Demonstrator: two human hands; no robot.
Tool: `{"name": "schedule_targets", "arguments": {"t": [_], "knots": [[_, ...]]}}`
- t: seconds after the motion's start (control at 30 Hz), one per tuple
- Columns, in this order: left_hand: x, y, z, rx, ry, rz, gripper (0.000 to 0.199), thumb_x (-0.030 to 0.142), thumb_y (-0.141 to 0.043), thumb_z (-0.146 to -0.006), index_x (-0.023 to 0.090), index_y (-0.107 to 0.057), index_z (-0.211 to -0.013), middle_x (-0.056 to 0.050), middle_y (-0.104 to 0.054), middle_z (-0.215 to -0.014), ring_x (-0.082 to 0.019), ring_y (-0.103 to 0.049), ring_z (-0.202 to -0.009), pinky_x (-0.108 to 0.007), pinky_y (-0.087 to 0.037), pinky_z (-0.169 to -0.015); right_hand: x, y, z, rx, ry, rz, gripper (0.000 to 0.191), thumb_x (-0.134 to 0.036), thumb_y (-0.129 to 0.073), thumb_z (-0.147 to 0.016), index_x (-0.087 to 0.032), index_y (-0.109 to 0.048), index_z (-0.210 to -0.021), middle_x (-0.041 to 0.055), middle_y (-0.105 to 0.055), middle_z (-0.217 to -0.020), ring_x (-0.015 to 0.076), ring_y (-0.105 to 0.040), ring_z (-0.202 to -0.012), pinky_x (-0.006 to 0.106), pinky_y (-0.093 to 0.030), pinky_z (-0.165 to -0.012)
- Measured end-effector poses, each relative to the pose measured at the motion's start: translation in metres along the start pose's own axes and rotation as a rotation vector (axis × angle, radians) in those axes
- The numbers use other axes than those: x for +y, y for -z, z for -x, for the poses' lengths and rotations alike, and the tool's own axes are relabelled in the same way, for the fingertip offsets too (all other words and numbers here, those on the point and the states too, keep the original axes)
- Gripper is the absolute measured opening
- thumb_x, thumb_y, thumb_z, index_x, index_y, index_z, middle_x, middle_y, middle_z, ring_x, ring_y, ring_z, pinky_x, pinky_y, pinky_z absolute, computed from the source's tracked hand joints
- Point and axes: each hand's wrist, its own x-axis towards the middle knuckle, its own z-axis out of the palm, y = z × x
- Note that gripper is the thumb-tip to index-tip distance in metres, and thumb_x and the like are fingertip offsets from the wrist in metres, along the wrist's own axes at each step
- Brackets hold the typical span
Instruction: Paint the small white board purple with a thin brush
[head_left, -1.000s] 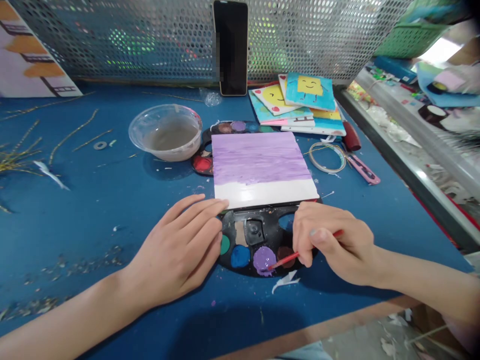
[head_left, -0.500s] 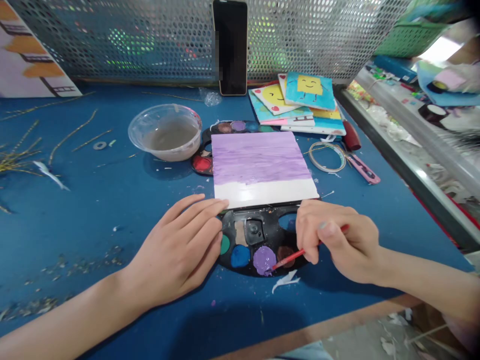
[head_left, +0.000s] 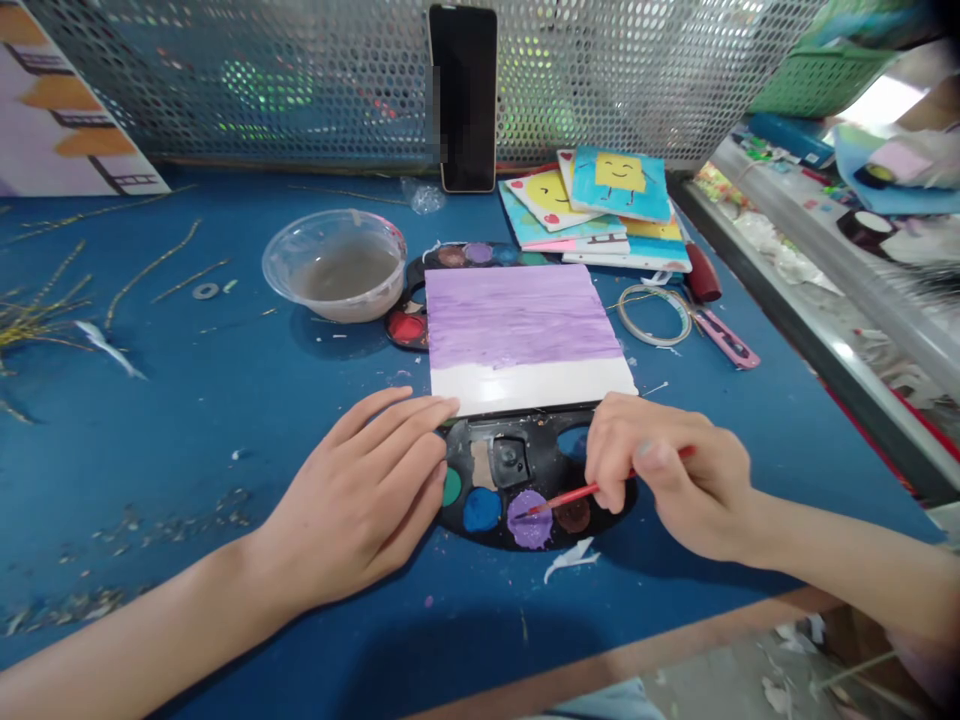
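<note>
My right hand (head_left: pixel 667 475) is closed around a red paintbrush (head_left: pixel 577 494), whose tip rests in the purple paint (head_left: pixel 530 530) of a black paint palette (head_left: pixel 495 428). Blue, green and brown paint pads lie beside the purple one. With fingers stretched out, my left hand (head_left: pixel 367 490) lies flat, its fingertips at the lower left corner of a canvas board (head_left: pixel 525 320) and the palette's left edge. Streaky purple covers the upper part of the board, and a white band runs along its near side. The board lies over part of the palette set.
A plastic bowl of cloudy water (head_left: pixel 337 270) stands at the left. Behind are a phone (head_left: pixel 465 100) and several small paintings (head_left: pixel 619 185). To the right lie a tape roll (head_left: pixel 652 315) and a pink cutter (head_left: pixel 727 338). Perforated metal (head_left: pixel 322 80) borders the back.
The brush tip has shifted left and slightly up within the purple paint. My right hand has moved a little left with it. My left hand stays in place.
</note>
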Motion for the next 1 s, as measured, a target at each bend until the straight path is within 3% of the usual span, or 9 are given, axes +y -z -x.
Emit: {"name": "schedule_targets", "arguments": {"t": [0.13,0.47,0.77,0.87,1.0], "knots": [[0.0001,-0.0009,-0.0001,0.007,-0.005,-0.001,0.009,0.012,-0.049,-0.090,0.014,-0.057,-0.093,-0.016,-0.066,-0.122,-0.025,-0.062,-0.114,-0.047,-0.040,-0.109,0.0015,-0.0006,-0.0015,-0.055,0.002,0.005,0.046,-0.031,-0.033,-0.105,-0.019,-0.059,-0.069,0.0001,-0.065,-0.062,0.0105,-0.056,-0.059,0.030,-0.042,-0.068],[0.0005,0.0004,0.0012,0.010,-0.015,-0.012,0.009,0.012,-0.050,-0.089,0.012,-0.058,-0.094,-0.017,-0.066,-0.121,-0.027,-0.061,-0.113,-0.047,-0.040,-0.108,0.0040,0.0023,-0.0002,0.030,0.032,0.151,0.046,-0.028,-0.034,-0.104,-0.018,-0.054,-0.064,-0.0011,-0.059,-0.057,0.0100,-0.052,-0.057,0.031,-0.038,-0.064],[0.0003,-0.0003,-0.0001,0.007,-0.019,-0.014,0.008,0.012,-0.050,-0.090,0.013,-0.057,-0.093,-0.016,-0.067,-0.119,-0.026,-0.062,-0.112,-0.047,-0.040,-0.109,0.0016,0.0000,-0.0002,0.086,0.067,0.082,0.053,-0.029,-0.031,-0.105,-0.018,-0.045,-0.055,-0.0022,-0.049,-0.047,0.0089,-0.046,-0.050,0.030,-0.035,-0.059],[0.0006,0.0000,0.0000,0.006,-0.018,-0.016,0.008,0.011,-0.050,-0.090,0.013,-0.057,-0.093,-0.017,-0.067,-0.119,-0.026,-0.062,-0.112,-0.047,-0.040,-0.108,0.0005,-0.0001,0.0007,0.123,0.067,0.004,0.053,-0.032,-0.032,-0.105,-0.018,-0.049,-0.057,-0.0011,-0.051,-0.049,0.0098,-0.047,-0.051,0.030,-0.037,-0.059],[0.0007,0.0004,-0.0002,0.005,-0.017,-0.014,0.008,0.012,-0.049,-0.090,0.014,-0.057,-0.092,-0.016,-0.067,-0.119,-0.026,-0.062,-0.112,-0.047,-0.041,-0.108,0.0010,0.0006,-0.0004,0.026,0.010,0.015,0.051,-0.034,-0.032,-0.105,-0.018,-0.058,-0.064,0.0008,-0.060,-0.056,0.0112,-0.052,-0.055,0.031,-0.040,-0.062]]}}
